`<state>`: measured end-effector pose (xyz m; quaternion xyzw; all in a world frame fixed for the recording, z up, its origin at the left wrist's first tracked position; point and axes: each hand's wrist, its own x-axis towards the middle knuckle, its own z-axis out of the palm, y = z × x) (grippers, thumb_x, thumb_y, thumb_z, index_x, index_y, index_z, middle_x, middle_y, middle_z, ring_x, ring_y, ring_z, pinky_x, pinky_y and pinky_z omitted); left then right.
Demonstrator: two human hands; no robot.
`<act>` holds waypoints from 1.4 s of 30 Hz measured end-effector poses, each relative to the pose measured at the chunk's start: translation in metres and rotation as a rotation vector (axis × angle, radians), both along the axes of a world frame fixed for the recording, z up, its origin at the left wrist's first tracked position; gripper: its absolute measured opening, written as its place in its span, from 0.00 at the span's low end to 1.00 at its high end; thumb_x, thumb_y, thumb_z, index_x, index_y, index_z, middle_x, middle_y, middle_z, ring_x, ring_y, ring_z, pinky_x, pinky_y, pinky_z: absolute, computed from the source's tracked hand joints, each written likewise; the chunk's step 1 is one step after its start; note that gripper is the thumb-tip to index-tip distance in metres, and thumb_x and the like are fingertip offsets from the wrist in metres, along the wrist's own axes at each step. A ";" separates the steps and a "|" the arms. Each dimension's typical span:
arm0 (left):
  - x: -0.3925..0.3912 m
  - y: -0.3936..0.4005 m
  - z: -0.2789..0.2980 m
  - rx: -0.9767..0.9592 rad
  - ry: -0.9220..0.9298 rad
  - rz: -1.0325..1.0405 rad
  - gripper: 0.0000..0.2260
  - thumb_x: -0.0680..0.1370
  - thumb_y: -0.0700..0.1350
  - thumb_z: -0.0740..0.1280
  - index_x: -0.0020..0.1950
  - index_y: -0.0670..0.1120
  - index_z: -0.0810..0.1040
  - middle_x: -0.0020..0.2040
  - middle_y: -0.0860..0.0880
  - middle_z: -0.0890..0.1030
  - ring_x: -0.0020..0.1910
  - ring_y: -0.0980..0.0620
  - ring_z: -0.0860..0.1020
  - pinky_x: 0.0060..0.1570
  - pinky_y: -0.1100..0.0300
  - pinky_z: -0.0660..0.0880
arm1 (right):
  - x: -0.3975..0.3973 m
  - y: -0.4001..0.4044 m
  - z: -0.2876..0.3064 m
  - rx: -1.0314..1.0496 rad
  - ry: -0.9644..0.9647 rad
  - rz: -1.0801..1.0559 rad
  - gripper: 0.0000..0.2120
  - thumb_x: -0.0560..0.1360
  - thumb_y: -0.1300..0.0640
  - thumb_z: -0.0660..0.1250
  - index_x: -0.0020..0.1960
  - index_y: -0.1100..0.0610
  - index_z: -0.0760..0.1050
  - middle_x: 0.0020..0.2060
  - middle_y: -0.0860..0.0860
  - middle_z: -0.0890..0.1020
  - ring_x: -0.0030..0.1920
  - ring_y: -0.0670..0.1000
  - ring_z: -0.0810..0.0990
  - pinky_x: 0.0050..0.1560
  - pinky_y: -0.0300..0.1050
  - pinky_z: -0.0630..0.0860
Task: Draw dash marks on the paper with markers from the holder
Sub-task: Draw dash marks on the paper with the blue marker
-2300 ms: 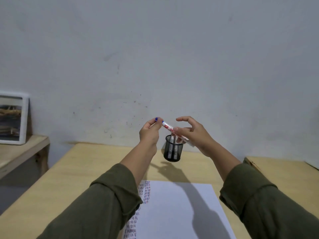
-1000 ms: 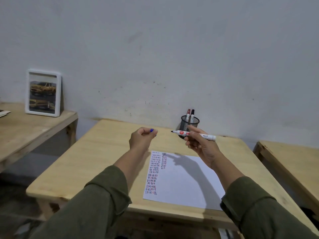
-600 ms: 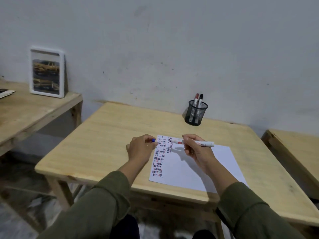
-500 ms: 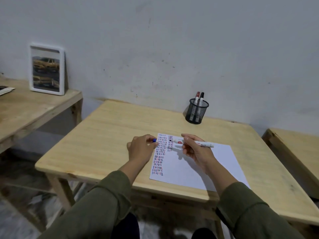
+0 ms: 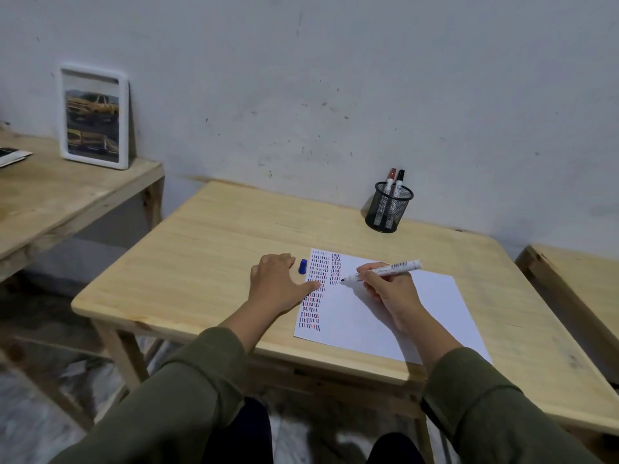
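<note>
A white sheet of paper (image 5: pixel 395 316) lies on the wooden table (image 5: pixel 214 249), with columns of red and blue dashes down its left side. My right hand (image 5: pixel 392 291) grips an uncapped white marker (image 5: pixel 385 271), its tip touching the paper by the second column. My left hand (image 5: pixel 279 284) rests flat on the table, its thumb on the paper's left edge. The blue cap (image 5: pixel 302 266) lies on the table beside my left hand. A black mesh holder (image 5: pixel 388 207) stands at the back with two capped markers, one red-capped (image 5: pixel 390 177), one black-capped (image 5: pixel 399 178).
A second wooden table (image 5: pixel 50 199) stands to the left, carrying a white-framed picture (image 5: pixel 94 117) leaning on the wall. Another wooden surface (image 5: pixel 576 289) sits close on the right. A grey wall runs behind the tables.
My left hand let go of the blue cap, which now lies on the table, and flattened onto the paper's edge. My right hand lowered the marker tip to the paper.
</note>
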<state>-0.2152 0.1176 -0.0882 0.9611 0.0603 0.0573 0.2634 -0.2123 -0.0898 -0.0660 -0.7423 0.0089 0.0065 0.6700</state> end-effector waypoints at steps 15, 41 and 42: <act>-0.001 0.000 0.000 0.023 -0.005 -0.009 0.37 0.68 0.66 0.67 0.71 0.47 0.69 0.73 0.52 0.68 0.73 0.50 0.62 0.69 0.52 0.58 | -0.004 0.000 -0.003 -0.054 -0.020 0.029 0.04 0.73 0.62 0.68 0.44 0.57 0.82 0.34 0.50 0.79 0.36 0.46 0.75 0.35 0.34 0.71; -0.002 0.000 0.003 -0.213 -0.128 -0.005 0.24 0.74 0.56 0.67 0.70 0.57 0.68 0.63 0.54 0.79 0.69 0.52 0.67 0.63 0.51 0.60 | -0.004 0.000 -0.001 -0.028 -0.001 0.026 0.05 0.73 0.63 0.68 0.42 0.56 0.81 0.34 0.52 0.78 0.35 0.47 0.73 0.32 0.31 0.71; -0.002 -0.001 0.004 -0.221 -0.131 -0.007 0.21 0.75 0.54 0.65 0.69 0.58 0.70 0.62 0.54 0.79 0.69 0.52 0.67 0.62 0.52 0.60 | -0.003 0.000 -0.001 -0.016 0.002 0.027 0.05 0.73 0.63 0.68 0.42 0.55 0.82 0.34 0.52 0.78 0.35 0.47 0.74 0.33 0.31 0.71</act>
